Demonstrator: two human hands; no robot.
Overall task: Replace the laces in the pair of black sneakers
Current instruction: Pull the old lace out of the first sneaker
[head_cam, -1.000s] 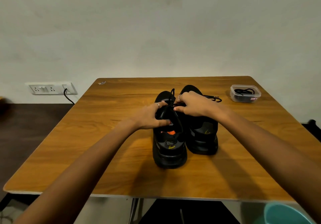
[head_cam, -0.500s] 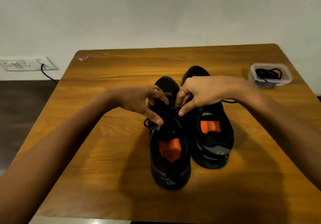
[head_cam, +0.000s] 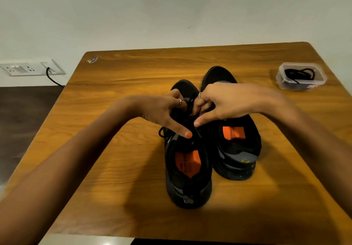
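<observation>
Two black sneakers (head_cam: 213, 140) are seen side by side at the centre of the worktop (head_cam: 118, 85), and the old lace (head_cam: 187, 109) of the left-hand one is being picked at: it appears pinched by the curled fingers of both the left hand (head_cam: 162, 111) and the right hand (head_cam: 224, 104). Unlacing is judged barely begun; next the lace needs drawing out of the eyelets. One tub (head_cam: 302, 76) of spare laces is counted at upper right.
</observation>
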